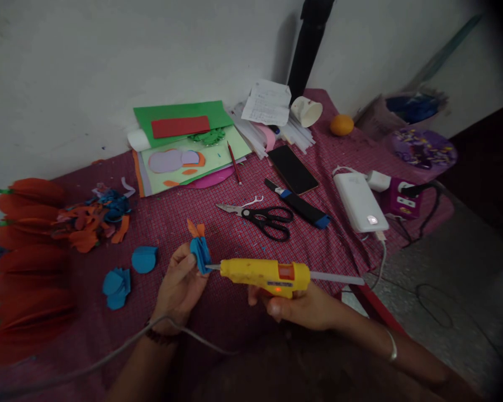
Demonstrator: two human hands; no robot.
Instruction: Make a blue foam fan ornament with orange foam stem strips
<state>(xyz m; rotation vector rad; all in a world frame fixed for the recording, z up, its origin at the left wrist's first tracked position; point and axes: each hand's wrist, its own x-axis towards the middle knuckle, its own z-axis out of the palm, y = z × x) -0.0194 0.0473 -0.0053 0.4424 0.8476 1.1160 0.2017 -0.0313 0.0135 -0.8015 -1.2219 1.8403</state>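
Between the thumb and fingers of my left hand [180, 287] is a small blue paper flower [200, 254] with orange pieces at its top. My right hand [299, 306] grips a yellow hot glue gun [251, 270], its orange light lit and a clear glue stick [337, 277] protruding from the back. The gun's nozzle meets the lower right edge of the blue paper. On the cloth left of my left hand lie a blue paper piece [145, 259] and a cluster of blue paper pieces [116, 287].
Scissors [257, 216], a utility knife [299, 205] and a phone [293, 168] lie beyond the glue gun. Paper scraps [88, 223] and large orange paper flowers [33, 268] occupy the left. A white power bank [360, 202] sits right. A cable crosses my left wrist.
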